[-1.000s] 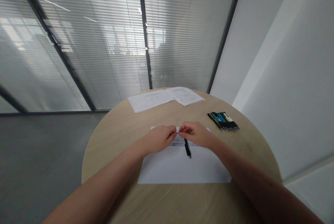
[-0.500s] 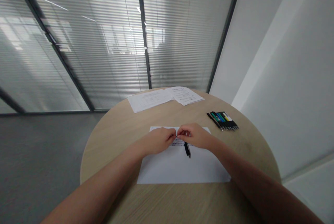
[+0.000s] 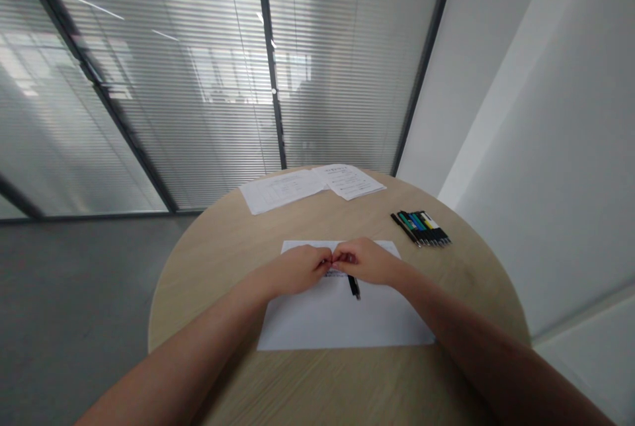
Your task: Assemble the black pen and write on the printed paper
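Note:
My left hand (image 3: 297,269) and my right hand (image 3: 364,260) meet fingertip to fingertip above a white sheet of paper (image 3: 342,320) on a round wooden table (image 3: 233,241). Both are pinched shut at the point where they touch. A black pen (image 3: 354,287) sticks out from under my right hand, pointing toward me over the sheet. Its upper end is hidden between the fingers of both hands. A few printed lines on the sheet show just under the hands.
A row of several pens (image 3: 421,228) with black, green, blue and yellow bodies lies at the right of the table. Two printed sheets (image 3: 280,190) (image 3: 350,180) lie at the far edge. Glass partitions with blinds stand behind, a white wall on the right.
One second ago a short thin dark piece showed in a gap between my fingertips. The hands have closed together, and that piece is now hidden.

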{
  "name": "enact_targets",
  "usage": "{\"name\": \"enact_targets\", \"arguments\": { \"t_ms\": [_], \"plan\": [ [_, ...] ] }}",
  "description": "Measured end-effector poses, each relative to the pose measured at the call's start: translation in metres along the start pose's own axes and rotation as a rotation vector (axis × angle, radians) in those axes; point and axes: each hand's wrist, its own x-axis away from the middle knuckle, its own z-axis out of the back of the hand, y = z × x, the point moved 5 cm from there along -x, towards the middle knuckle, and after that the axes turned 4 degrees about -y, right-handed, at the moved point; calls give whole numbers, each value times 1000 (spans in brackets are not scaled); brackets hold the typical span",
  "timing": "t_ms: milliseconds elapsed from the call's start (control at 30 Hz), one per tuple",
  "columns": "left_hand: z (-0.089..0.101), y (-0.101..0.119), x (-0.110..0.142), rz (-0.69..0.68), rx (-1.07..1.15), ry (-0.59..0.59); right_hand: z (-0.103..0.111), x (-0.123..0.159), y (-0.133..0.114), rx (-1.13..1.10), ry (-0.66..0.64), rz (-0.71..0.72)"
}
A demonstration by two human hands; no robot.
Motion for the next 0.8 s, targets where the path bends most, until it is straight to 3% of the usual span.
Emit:
{"name": "enact_targets", "arguments": {
  "t_ms": [800],
  "plan": [
    [0, 6, 2, 14, 6, -57, -3, -1, -1, 18, -23, -20]
  ]
}}
